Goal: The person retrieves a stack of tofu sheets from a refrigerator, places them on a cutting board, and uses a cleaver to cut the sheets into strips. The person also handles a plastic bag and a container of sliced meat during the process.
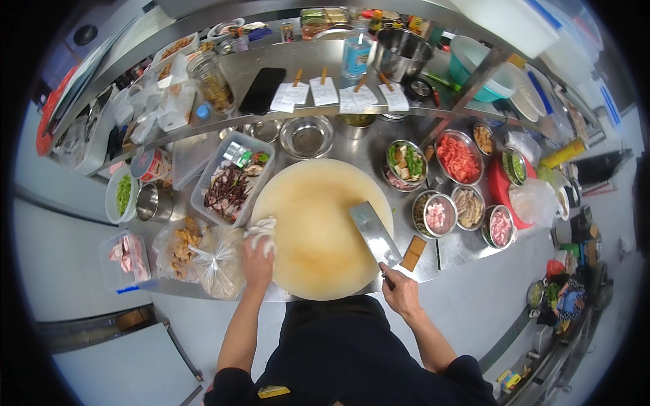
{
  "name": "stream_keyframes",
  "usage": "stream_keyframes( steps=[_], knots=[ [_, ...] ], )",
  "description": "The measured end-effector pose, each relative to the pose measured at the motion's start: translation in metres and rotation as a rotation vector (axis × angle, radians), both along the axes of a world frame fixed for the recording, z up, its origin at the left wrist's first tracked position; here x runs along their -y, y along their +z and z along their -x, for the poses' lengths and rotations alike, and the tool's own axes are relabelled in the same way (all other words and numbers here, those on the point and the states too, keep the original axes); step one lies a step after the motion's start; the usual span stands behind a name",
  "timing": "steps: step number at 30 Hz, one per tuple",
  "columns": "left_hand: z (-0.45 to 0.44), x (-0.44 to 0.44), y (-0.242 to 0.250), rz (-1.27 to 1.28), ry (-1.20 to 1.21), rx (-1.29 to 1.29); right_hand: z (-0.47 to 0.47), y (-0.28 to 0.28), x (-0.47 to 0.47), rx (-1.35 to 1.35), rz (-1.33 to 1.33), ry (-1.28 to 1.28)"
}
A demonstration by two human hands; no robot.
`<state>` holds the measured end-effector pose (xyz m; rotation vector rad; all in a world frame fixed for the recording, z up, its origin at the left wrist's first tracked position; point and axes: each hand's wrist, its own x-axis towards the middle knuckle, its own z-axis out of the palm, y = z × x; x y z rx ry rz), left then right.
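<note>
A large round chopping board [320, 228] lies on the steel counter before me, its pale surface stained yellowish in places. My left hand [259, 259] grips a white cloth [262, 231] at the board's left edge. In my right hand [401, 294] is the handle of a Chinese cleaver [375, 233]. Its broad blade lies over the right part of the board, pointing away and to the left. Just right of the blade, a brown wooden block [414, 252] rests near the counter's front edge. A tied plastic bag of pale food [219, 269] sits close beside my left hand.
Left of the board stands a plastic tub of dark shredded food [231, 195]. Steel bowls hold tomato pieces [459, 156], diced meat [435, 215] and greens with tofu-like pieces [407, 161] at right. The overhead shelf [304, 104] carries a phone [263, 91] and clipped paper slips [324, 91].
</note>
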<state>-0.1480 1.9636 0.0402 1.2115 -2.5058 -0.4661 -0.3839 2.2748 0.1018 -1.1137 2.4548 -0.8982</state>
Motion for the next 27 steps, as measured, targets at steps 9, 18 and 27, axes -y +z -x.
stream_keyframes(
  steps=[9,18,27],
  knots=[
    [-0.089,-0.054,-0.055,-0.240,0.052,0.106,-0.014,-0.027,-0.049,-0.039,-0.034,-0.269],
    [-0.066,-0.044,-0.054,-0.367,0.169,-0.071,-0.011,-0.087,-0.049,0.147,-0.046,-0.437],
    [-0.137,0.009,-0.014,-0.039,0.506,-0.142,0.014,-0.133,-0.028,-0.147,-0.127,-0.220]
  ],
)
